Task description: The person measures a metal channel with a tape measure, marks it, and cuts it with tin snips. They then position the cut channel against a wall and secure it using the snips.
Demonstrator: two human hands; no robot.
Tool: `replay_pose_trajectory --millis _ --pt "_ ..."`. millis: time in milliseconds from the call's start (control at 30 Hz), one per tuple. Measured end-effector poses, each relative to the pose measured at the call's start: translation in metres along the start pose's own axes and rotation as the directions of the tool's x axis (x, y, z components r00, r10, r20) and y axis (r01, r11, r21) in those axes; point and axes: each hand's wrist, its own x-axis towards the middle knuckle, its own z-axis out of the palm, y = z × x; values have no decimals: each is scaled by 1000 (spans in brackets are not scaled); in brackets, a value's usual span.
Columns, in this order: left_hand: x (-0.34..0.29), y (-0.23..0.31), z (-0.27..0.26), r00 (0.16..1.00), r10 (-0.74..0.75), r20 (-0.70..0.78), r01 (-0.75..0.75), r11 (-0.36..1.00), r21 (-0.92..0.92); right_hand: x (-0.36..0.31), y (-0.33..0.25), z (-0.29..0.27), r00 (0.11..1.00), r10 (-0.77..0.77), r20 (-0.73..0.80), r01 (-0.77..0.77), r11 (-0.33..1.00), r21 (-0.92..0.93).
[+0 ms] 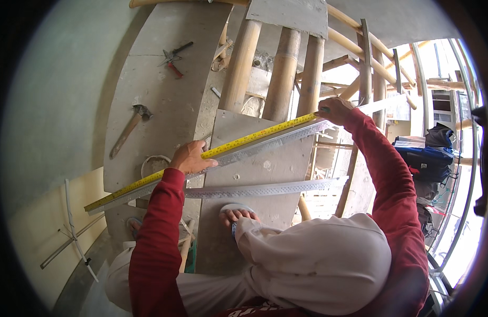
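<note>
A yellow tape measure [259,136] is drawn out along a long grey perforated metal strip [275,139], both slanting up to the right in front of me. My left hand [190,157] is closed around the strip and tape near their middle, fingers lying along the metal. Toward the upper right, my right hand [336,111] is closed on the tape; a small greenish bit shows at its fingers, and whether the tape's case is inside is hidden. A second perforated strip [265,188] lies nearer to me across the boards, by my foot.
On the left board [164,100] lie a hammer [129,129] and metal snips [173,59] with red and black handles. Thick bamboo poles [282,74] support the platform, with gaps between boards. A plastered wall [54,105] stands at left; dark bags [426,158] hang at right.
</note>
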Motion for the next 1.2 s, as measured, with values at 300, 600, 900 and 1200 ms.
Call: replay_pose_trajectory --millis 300,600,900,1200 --pt "-11 -17 6 989 111 -98 -124 982 -142 -6 -3 3 1000 -11 27 10 999 47" --pt "-44 -27 2 988 89 -123 -119 958 -261 -3 -25 6 999 -28 -15 28 1000 4" --pt "-69 -32 7 983 67 -171 -116 948 -297 6 -41 8 993 -108 -47 106 993 -46" --pt "-74 -44 19 953 129 -275 -205 941 -268 17 -55 17 993 -113 -45 109 990 -94"
